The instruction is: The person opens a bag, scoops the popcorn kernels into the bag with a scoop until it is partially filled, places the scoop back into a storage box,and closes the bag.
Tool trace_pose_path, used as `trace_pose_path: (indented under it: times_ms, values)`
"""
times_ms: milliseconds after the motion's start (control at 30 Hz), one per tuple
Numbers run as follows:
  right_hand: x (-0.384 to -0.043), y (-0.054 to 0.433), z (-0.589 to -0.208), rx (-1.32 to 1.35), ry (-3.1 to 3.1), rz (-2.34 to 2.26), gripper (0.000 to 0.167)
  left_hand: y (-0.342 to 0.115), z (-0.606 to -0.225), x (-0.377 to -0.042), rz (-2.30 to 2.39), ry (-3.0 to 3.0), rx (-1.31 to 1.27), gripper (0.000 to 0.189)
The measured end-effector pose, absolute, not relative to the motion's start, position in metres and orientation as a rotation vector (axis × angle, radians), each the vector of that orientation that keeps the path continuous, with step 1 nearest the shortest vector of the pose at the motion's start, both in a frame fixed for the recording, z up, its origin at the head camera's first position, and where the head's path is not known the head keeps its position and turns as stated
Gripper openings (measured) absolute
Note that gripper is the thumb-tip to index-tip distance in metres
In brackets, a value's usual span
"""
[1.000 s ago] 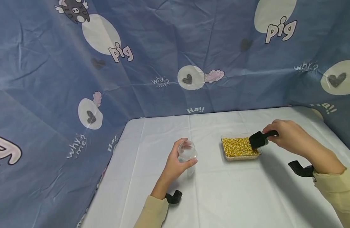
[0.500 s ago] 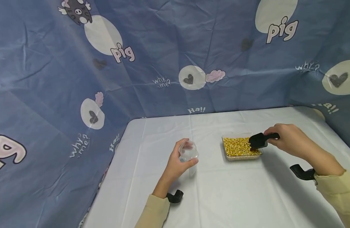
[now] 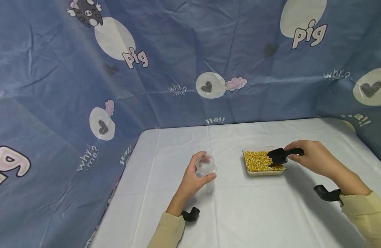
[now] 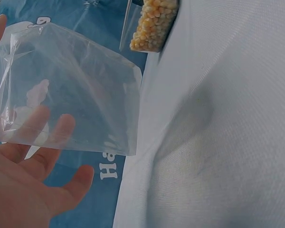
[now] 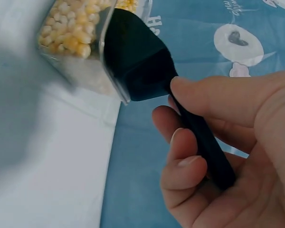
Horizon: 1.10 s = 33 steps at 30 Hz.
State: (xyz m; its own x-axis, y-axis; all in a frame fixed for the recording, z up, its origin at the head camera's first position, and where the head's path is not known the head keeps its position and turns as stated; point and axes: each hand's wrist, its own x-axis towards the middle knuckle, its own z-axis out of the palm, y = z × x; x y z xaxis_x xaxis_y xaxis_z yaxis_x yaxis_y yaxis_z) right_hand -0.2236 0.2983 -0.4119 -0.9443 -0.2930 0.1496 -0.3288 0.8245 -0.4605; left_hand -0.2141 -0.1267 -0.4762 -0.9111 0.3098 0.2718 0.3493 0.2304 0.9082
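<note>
My left hand (image 3: 190, 177) holds a clear plastic bag (image 4: 90, 95) by its mouth, between thumb and fingers, above the white table. The bag hangs with nothing visible inside, and some fingers show through its film. My right hand (image 3: 314, 156) grips a black scoop (image 3: 278, 156) by its handle, thumb along the top in the right wrist view. The scoop's front edge is down among yellow corn kernels (image 3: 255, 160) at the right side of a clear rectangular container (image 3: 265, 173). Kernels partly hide the scoop's tip.
A white cloth (image 3: 240, 213) covers the table. Behind it and to the left hangs a blue printed curtain (image 3: 165, 55). Black wrist mounts (image 3: 191, 214) jut out from both sleeves. The container stands to the right of the bag.
My right hand has lowered slightly, and the scoop has shifted left and down into the kernels. The left hand keeps hold of the bag in nearly the same place.
</note>
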Motion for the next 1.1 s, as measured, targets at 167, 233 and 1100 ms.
trace_pose_path:
  times_ms: [167, 233, 1100]
  values:
    - [-0.224, 0.300, -0.420, 0.466, -2.970, 0.864, 0.030, -0.125, -0.478, -0.214, -1.827, -2.434, -0.653, 0.078]
    - [-0.224, 0.300, -0.425, 0.443, -2.978, 0.905, 0.031, -0.125, -0.478, -0.214, -1.829, -2.437, -0.652, 0.080]
    - [-0.235, 0.267, -0.443, 0.228, -2.896, 1.224, 0.020, -0.124, -0.479, -0.214, -1.779, -2.487, -0.622, 0.078]
